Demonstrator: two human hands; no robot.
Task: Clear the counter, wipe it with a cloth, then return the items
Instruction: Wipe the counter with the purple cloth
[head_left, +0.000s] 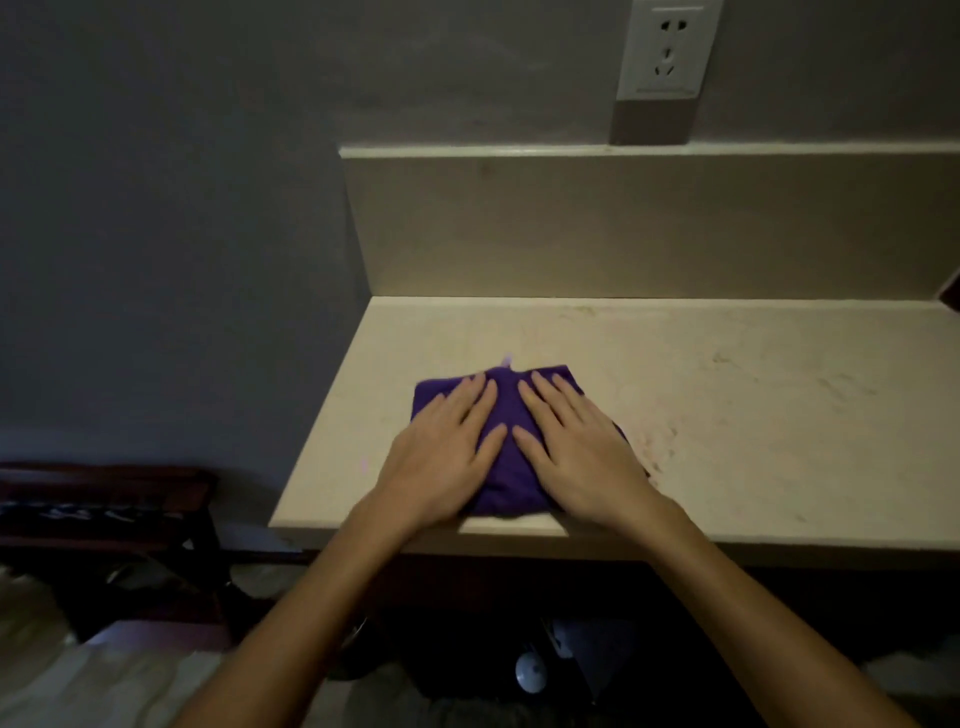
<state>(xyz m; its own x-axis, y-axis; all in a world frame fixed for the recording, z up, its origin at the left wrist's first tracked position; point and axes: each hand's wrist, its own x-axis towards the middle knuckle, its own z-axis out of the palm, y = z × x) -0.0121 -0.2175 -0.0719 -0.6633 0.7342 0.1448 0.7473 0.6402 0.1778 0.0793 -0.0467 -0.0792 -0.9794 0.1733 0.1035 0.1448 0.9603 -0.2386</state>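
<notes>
Both hands flat, no grip closed: left hand (441, 457) and right hand (582, 457) press purple cloth (501, 410) near tabletop (753, 415) front edge. Tabletop cleared, wiping on, faint marks right; items' return pending.

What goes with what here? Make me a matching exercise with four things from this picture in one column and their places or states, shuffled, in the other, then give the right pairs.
Things:
1. cloth
2. left hand
3. socket
4. counter

Places or states:
A. high on the wall, above the ledge
B. pale, with faint marks on its right part
C. purple, lying flat near the front edge of the counter
D. pressed flat, fingers spread, on the left part of the cloth

Right pairs: 1-C, 2-D, 3-A, 4-B

The right hand lies flat on the cloth too, on its right part.
</notes>
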